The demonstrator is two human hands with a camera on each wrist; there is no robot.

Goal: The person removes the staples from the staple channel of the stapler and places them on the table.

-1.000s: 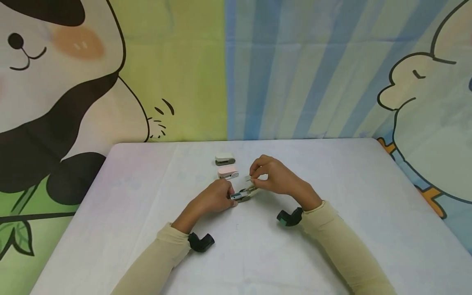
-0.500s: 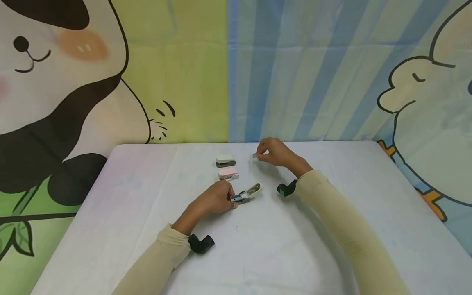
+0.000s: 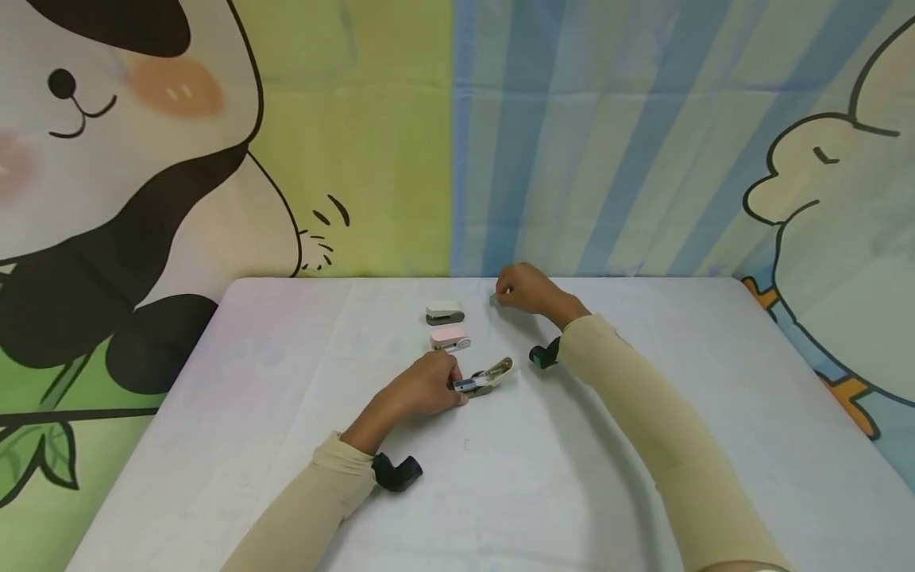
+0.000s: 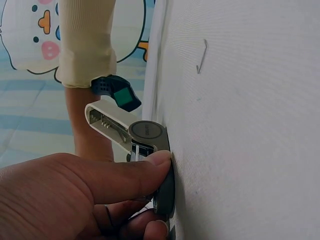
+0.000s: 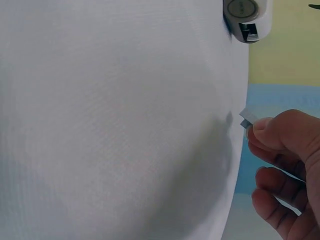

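Observation:
My left hand (image 3: 426, 384) grips the base of a cream stapler (image 3: 493, 373) on the white table. The stapler's top cover (image 4: 107, 122) is swung back, baring its metal staple channel. Toward the table's back edge, my right hand (image 3: 527, 288) is held out, away from that stapler. In the right wrist view, its thumb and forefinger pinch a short strip of staples (image 5: 247, 116), while the other fingers curl loosely.
Beyond my left hand a pink stapler (image 3: 450, 338) stands, and behind it a white stapler (image 3: 445, 312). A single loose staple (image 4: 202, 56) lies on the table (image 3: 572, 508). A printed cloth (image 3: 386, 159) hangs behind the table.
My right hand has pulled away from the cream stapler to the table's back, carrying the staple strip. The left hand keeps its grip on the stapler in the same place.

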